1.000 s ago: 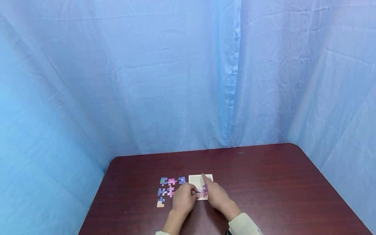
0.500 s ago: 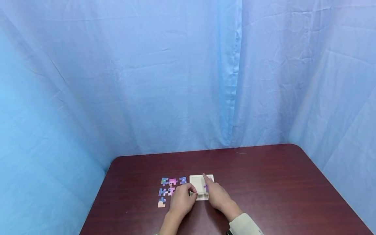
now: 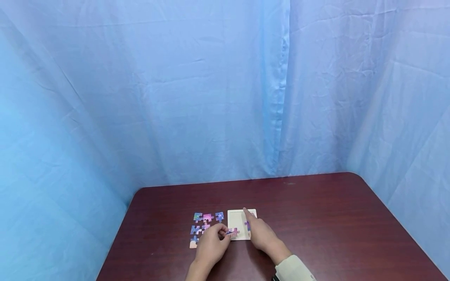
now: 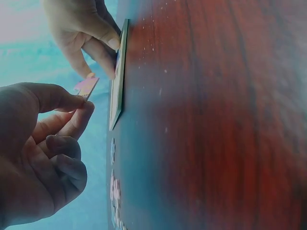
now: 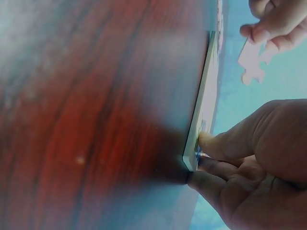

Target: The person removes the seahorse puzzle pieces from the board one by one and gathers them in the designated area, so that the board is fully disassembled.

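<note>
My left hand (image 3: 212, 242) pinches a pink and purple jigsaw piece (image 3: 233, 232) between thumb and fingertips. The piece is raised above the near left part of a pale square puzzle tray (image 3: 237, 219). In the left wrist view the pinched piece (image 4: 87, 88) is tilted and apart from the tray. My right hand (image 3: 263, 235) grips the tray's right side; in the right wrist view its thumb (image 5: 216, 144) presses on top and other fingers lie at the edge. A purple piece (image 3: 248, 226) shows in the tray beside this hand, which partly covers it.
Several loose jigsaw pieces lie left of the tray, among them a pink one (image 3: 207, 217), a blue one with a star (image 3: 219, 216) and a blue and cream one (image 3: 193, 242). All rest on a dark red table (image 3: 316, 226), with blue curtains (image 3: 211, 97) behind it.
My left hand has lifted a piece from the tray's near part, turned it up, and drawn it left and back. The right hand has stayed on the tray's right side.
</note>
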